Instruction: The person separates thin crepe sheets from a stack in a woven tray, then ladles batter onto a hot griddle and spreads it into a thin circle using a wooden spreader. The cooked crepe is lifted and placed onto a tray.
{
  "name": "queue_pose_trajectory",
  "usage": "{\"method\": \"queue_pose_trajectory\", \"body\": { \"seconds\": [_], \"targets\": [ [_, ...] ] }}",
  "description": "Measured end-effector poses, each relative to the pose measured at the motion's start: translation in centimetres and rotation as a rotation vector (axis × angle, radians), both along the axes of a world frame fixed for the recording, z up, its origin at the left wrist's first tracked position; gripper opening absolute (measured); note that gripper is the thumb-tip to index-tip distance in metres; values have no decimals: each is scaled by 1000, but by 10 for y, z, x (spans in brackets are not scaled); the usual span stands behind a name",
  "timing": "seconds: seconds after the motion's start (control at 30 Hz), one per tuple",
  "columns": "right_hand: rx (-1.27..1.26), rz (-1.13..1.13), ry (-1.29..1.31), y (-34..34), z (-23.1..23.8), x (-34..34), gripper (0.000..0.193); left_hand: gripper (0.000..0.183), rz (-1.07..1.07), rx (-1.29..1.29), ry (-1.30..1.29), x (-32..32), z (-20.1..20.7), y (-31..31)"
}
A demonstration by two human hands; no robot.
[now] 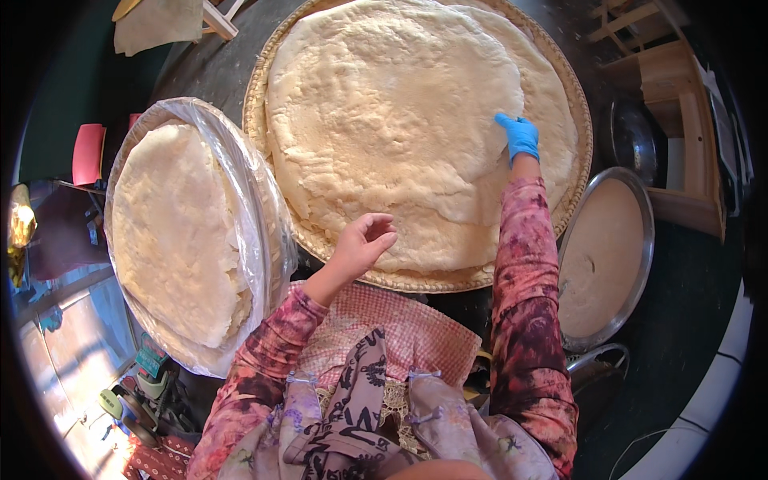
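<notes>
A wide round flatbread (392, 120), pale and bumpy, lies on top of other flatbreads in a large woven tray (578, 104). My right hand (520, 138), in a blue glove, is closed at the top flatbread's right edge. Its thumb points left over the bread, and the fingertips are partly hidden. Bare and loosely curled, my left hand (362, 246) hovers over the near edge of the stack. A gap shows between its thumb and fingers, and nothing is in it.
At the left, another round basket lined with clear plastic (244, 216) holds more flatbread (172, 232). A metal basin of beige batter (604, 248) stands at the right, beside a dark round pan (634, 144) and wooden furniture (680, 104). A checked cloth (400, 320) covers my lap.
</notes>
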State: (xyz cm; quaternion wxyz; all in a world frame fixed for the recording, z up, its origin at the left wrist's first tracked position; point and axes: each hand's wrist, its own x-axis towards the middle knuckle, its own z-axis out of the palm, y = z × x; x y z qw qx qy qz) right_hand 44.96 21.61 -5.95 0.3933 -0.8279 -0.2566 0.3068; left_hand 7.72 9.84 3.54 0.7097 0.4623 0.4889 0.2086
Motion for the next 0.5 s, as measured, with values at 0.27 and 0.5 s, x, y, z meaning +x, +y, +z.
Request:
{"method": "queue_pose_trajectory", "body": {
  "seconds": [0.27,0.5],
  "targets": [
    [109,229,-396,27,45,-59,29,34,34,266,281,-22,-15,66],
    [321,559,-779,70,217,-143,34,36,6,684,522,-23,-28,83]
  ]
}}
